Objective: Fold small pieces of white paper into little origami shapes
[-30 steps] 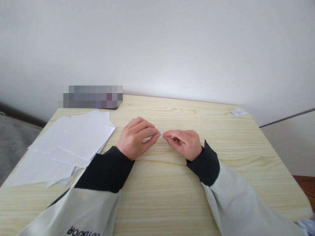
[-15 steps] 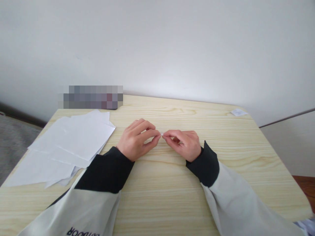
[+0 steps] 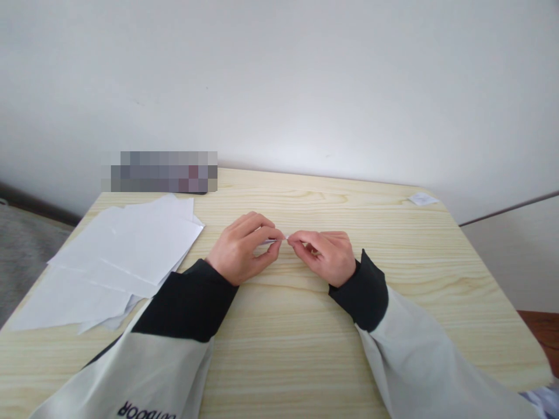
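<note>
Just above the middle of the table, my left hand [image 3: 247, 247] pinches a small folded piece of white paper [image 3: 271, 240] between thumb and index finger. A thin edge of it shows inside the pinch and between the two hands. My right hand [image 3: 325, 253] grips the paper's other end, thumb against index finger, its remaining fingers curled. The fingertips of both hands almost meet. Most of the paper is hidden by my fingers, so its full shape cannot be made out.
Overlapping white paper sheets [image 3: 126, 256] lie at the left of the light wooden table [image 3: 283, 361]. A blurred-out dark object [image 3: 161, 174] sits at the back left. Near the back right corner is a small folded white paper [image 3: 423, 199]. A white wall [image 3: 279, 87] stands behind.
The thin white edge of the paper now shows inside my left hand's pinch, where it was not visible before. Both hands have stayed nearly in place.
</note>
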`<state>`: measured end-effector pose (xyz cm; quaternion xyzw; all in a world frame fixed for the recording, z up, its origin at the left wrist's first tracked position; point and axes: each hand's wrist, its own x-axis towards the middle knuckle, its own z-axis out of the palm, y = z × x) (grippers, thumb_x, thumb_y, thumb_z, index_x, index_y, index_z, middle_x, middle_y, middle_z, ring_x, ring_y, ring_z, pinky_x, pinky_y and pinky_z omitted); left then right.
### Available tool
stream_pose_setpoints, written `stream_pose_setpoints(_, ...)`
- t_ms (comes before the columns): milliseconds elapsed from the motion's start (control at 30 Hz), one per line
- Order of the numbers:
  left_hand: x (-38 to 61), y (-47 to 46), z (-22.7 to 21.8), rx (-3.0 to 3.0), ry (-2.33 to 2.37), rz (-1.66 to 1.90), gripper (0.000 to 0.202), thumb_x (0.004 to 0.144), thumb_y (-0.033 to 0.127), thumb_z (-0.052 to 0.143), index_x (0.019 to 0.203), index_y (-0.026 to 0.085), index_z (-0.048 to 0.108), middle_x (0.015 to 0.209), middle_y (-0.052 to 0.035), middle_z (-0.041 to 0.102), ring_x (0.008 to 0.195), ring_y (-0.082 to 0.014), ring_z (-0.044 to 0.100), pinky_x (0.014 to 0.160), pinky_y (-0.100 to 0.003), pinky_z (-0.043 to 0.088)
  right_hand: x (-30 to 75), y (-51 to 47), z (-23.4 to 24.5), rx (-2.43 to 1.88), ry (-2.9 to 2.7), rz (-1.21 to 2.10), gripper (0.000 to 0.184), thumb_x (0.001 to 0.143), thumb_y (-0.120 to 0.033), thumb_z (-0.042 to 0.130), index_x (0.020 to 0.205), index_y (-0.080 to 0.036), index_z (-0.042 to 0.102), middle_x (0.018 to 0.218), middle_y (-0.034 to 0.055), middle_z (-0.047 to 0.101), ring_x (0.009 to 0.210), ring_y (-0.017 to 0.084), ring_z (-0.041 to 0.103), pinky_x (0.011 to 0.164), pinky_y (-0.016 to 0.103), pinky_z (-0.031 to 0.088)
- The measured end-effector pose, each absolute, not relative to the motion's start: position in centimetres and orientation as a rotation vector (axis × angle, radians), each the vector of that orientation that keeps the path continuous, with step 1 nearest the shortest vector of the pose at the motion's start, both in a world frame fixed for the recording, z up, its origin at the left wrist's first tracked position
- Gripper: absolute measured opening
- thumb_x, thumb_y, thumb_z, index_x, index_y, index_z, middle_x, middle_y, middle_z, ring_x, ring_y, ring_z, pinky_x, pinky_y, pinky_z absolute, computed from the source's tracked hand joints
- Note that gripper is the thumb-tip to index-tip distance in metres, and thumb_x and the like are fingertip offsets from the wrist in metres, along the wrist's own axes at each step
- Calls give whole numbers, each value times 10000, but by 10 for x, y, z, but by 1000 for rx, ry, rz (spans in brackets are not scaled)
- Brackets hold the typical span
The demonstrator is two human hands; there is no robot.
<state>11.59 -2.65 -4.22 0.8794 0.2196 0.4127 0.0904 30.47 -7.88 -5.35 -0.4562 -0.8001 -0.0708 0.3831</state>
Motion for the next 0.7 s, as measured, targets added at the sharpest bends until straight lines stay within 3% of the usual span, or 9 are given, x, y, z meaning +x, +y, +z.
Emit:
stream_pose_setpoints(367,116,-25,-40,2626,661,1245,64,782,125,593,773,161,646,739,-26,663,698,-137,591,656,-278,487,307,-80,-51,-1078,-2060,-242,102,841,-159,608,906,-208,670,831,-41,746,615,53,670,567,156,464)
stream_pose_setpoints(567,116,-23,-42,2658,634,1253,59,787,132,599,781,160,650,738,-28,657,685,-133,585,644,-277,476,307,-79,-51,-1065,-2075,-222,107,841,-159,606,900,-200,686,823,-26,747,623,57,674,583,152,470)
stream_pose_setpoints(700,115,-23,-43,2700,626,1234,68,798,144,592,793,167,655,744,-29,650,690,-134,580,645,-275,468,306,-79,-51,-1097,-2094,-199,114,844,-169,593,903,-197,687,741,-30,736,526,58,627,533,176,443)
